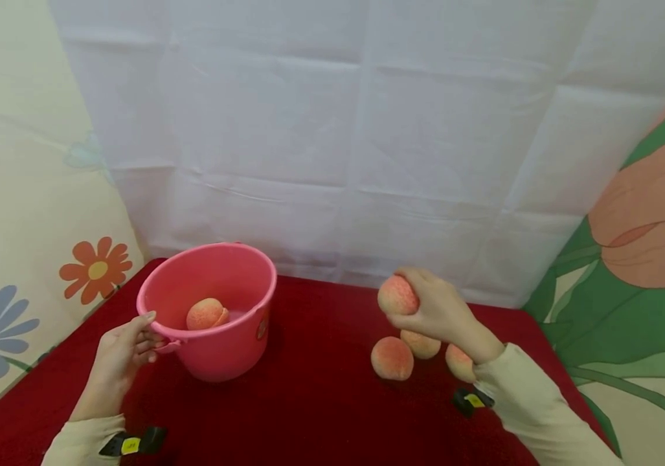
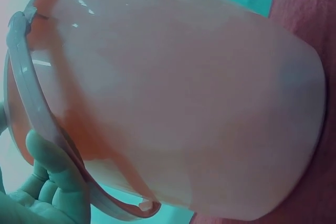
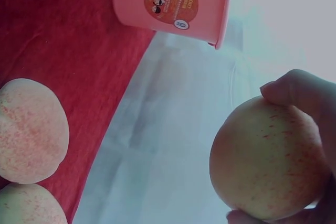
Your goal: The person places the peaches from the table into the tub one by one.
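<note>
A pink bucket (image 1: 221,353) stands upright at the left of the red-covered table, with at least one peach (image 1: 206,314) lying inside it. My left hand (image 1: 119,356) grips the bucket's near-left rim, thumb on top. In the left wrist view the bucket's handle (image 2: 31,77) runs along the rim beside the thumb. My right hand (image 1: 439,310) holds a peach (image 3: 268,161) between thumb and fingers, raised over the right part of the table. Below it lie several more peaches (image 1: 392,358), one partly hidden behind the right wrist.
Red cloth (image 1: 315,388) covers the table. A white sheet (image 1: 332,129) hangs behind its back edge. Flower-patterned cloths stand at the left (image 1: 17,194) and right (image 1: 658,323). The bucket's side bears a round orange label (image 3: 171,2).
</note>
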A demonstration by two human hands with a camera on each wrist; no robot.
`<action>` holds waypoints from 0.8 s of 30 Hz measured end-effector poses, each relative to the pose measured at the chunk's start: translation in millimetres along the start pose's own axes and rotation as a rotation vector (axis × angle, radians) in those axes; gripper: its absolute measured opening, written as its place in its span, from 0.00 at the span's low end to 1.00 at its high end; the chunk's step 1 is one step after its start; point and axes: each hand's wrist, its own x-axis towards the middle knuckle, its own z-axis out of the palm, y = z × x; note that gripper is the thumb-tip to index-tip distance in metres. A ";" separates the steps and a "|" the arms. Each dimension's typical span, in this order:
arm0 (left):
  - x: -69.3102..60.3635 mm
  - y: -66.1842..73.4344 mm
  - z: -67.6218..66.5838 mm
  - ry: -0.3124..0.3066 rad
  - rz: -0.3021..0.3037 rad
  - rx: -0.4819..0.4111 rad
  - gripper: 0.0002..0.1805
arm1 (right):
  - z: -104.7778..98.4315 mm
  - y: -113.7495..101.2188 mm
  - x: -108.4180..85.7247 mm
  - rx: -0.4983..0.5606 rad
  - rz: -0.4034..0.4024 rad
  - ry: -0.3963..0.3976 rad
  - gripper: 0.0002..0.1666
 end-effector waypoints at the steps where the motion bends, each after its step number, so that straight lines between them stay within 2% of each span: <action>1: -0.1 0.2 -0.4 -0.004 0.000 0.003 0.17 | 0.4 -0.9 1.8 -0.005 -0.009 0.000 0.37; 14: 3.5 -0.5 -2.8 -0.039 0.013 0.011 0.18 | -1.3 -17.0 27.5 -0.037 -0.071 -0.027 0.38; 19: 3.4 -1.0 -1.7 -0.032 0.018 0.002 0.18 | -0.6 -22.1 34.5 -0.049 -0.081 -0.028 0.39; 24: 2.1 -0.6 -2.0 -0.013 -0.003 0.014 0.18 | 0.3 -28.0 40.7 -0.034 -0.085 -0.040 0.39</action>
